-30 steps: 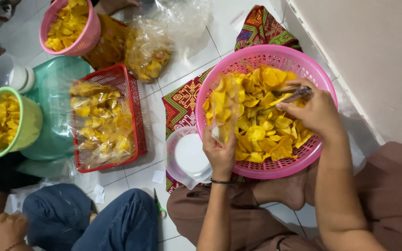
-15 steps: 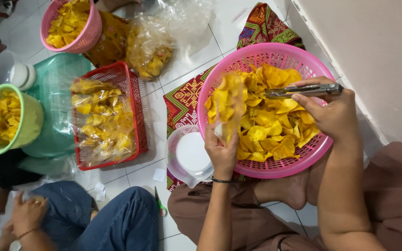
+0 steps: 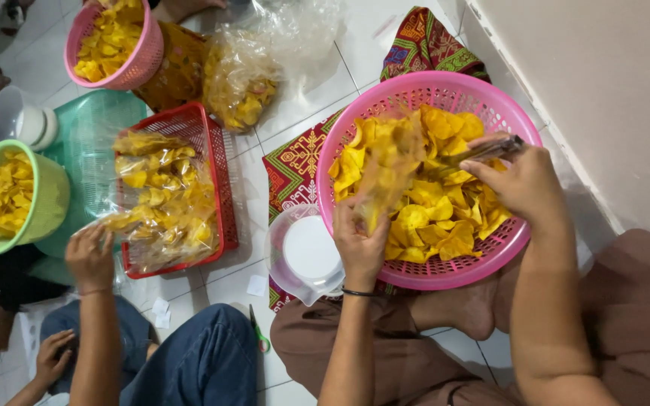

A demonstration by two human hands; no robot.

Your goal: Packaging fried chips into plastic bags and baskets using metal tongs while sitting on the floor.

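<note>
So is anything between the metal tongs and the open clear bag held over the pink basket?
Nothing visible. The metal tongs in the right hand point straight at the clear plastic bag held by the left hand over the round pink basket.

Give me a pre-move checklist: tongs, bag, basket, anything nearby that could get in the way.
1. Right hand grips metal tongs: ok.
2. Left hand holds clear bag over the pink basket: ok.
3. Bag mouth open toward tongs: cannot tell, plastic blurred.
4. Chips left in basket: ok, plenty.
5. White-lidded container beside left hand, crowding the wrist: not ok.
6. Another person's hand at the red basket, apart: ok.
</note>
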